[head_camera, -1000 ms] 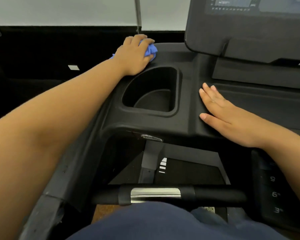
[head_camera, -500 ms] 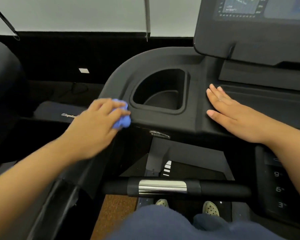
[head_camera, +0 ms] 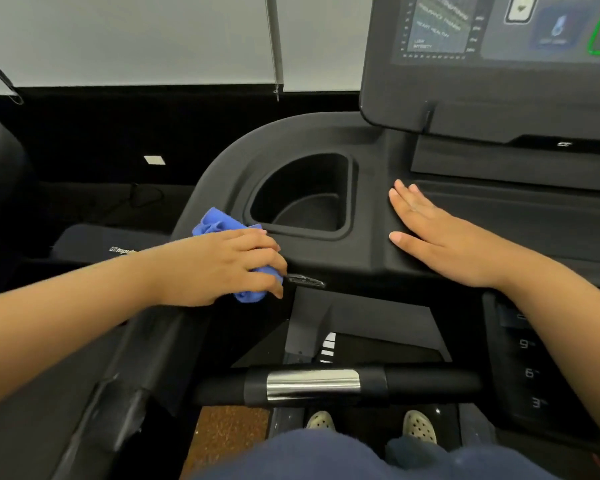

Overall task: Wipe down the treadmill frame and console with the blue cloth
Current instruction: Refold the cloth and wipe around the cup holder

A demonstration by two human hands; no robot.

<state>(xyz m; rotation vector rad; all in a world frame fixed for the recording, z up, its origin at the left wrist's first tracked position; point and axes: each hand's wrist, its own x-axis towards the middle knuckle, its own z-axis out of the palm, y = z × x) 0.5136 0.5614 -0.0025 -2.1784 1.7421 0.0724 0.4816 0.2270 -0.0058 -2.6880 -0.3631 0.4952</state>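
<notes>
The blue cloth (head_camera: 218, 222) sits bunched on the console (head_camera: 329, 259) at its front-left edge, just beside the cup holder (head_camera: 352, 188). The left hand (head_camera: 219, 266) grips it with curled fingers (head_camera: 257, 242). The right hand (head_camera: 444, 239) lies flat on the console right of the holder, its fingers straight and together. A handlebar (head_camera: 430, 382) crosses below.

In the console (head_camera: 371, 258) the cup holder (head_camera: 305, 181) is sitting, the screen (head_camera: 499, 29) standing behind to its right. My left hand (head_camera: 222, 268) is gripping the cloth (head_camera: 219, 221) at the console's front-left edge; my right hand (head_camera: 440, 237) is lying flat just right of the cup holder.
</notes>
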